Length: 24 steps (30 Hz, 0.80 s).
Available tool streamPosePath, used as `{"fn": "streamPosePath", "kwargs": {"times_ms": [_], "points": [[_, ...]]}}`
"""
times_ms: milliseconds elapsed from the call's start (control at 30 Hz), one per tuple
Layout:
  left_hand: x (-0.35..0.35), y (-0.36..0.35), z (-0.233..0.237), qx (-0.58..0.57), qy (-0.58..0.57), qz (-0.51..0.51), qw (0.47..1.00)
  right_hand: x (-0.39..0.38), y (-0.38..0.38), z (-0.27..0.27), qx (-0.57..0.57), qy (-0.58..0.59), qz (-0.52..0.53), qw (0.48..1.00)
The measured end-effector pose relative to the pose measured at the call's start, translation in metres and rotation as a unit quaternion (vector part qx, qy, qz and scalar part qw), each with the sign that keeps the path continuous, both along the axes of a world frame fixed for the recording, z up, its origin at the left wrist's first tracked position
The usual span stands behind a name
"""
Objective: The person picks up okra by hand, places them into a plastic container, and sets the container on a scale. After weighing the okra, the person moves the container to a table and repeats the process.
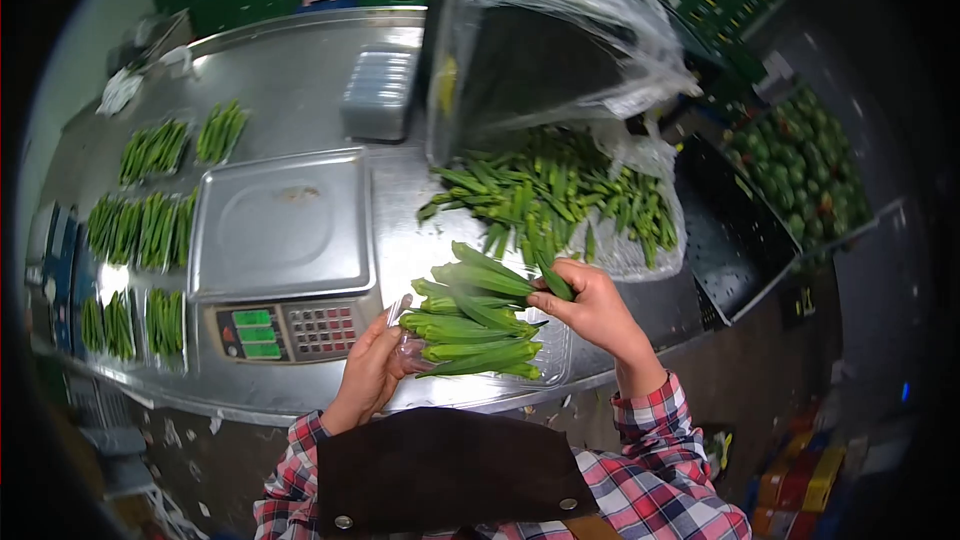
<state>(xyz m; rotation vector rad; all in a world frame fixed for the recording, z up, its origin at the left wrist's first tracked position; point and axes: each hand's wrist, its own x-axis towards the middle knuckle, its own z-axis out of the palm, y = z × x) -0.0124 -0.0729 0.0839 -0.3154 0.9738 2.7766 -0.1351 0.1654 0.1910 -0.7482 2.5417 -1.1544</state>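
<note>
At near edge of tabletop (pixel 268 390), L hand (pixel 372 362) grips clear tray (pixel 408 353) & R hand (pixel 592 307) pinches okra pod (pixel 555 281), so heaped pods (pixel 475 325) may slip off if tray tilts.

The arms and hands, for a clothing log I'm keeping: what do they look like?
The left hand and right hand are bare, with no gloves or watch visible. The left sleeve and right sleeve are red, white and dark blue plaid, ending short of the hands.
</note>
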Motion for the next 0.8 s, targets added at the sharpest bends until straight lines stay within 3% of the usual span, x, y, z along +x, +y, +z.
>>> {"fn": "streamPosePath", "kwargs": {"times_ms": [300, 500, 600, 633, 800], "points": [[-0.039, 0.069, 0.004, -0.015, -0.02, -0.109, 0.994, 0.014, 0.092, -0.009, -0.009, 0.003, -0.106, 0.994], [-0.05, 0.099, -0.002, -0.012, -0.029, -0.127, 0.991, 0.018, 0.119, -0.016, -0.045, 0.071, -0.173, 0.981], [-0.053, 0.105, -0.003, -0.02, -0.02, -0.126, 0.992, 0.017, 0.118, -0.03, 0.01, 0.183, -0.101, 0.978], [-0.053, 0.105, -0.003, -0.018, -0.016, -0.127, 0.992, 0.019, 0.118, -0.027, -0.006, 0.125, -0.096, 0.987], [-0.054, 0.103, -0.003, -0.018, -0.017, -0.117, 0.993, 0.007, 0.132, -0.023, -0.052, 0.127, -0.099, 0.986]]}}
